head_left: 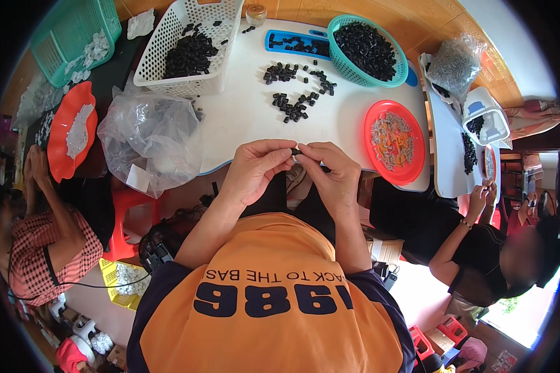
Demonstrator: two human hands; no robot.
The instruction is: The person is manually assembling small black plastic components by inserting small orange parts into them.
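Observation:
At the table's near edge, my left hand and my right hand meet fingertip to fingertip. Between them is a small black piece with a bit of white or clear material at it, too small to make out. Both hands are closed in a pinch on this piece. Another dark bit shows under the fingers of my right hand. Beyond my hands, loose black pieces lie in loose clusters on the white table.
A white basket of black pieces stands back left, behind a clear plastic bag. At the back are a blue tray and a green basket, both with black pieces. On the right, a red plate holds small metallic-looking parts. People sit on both sides.

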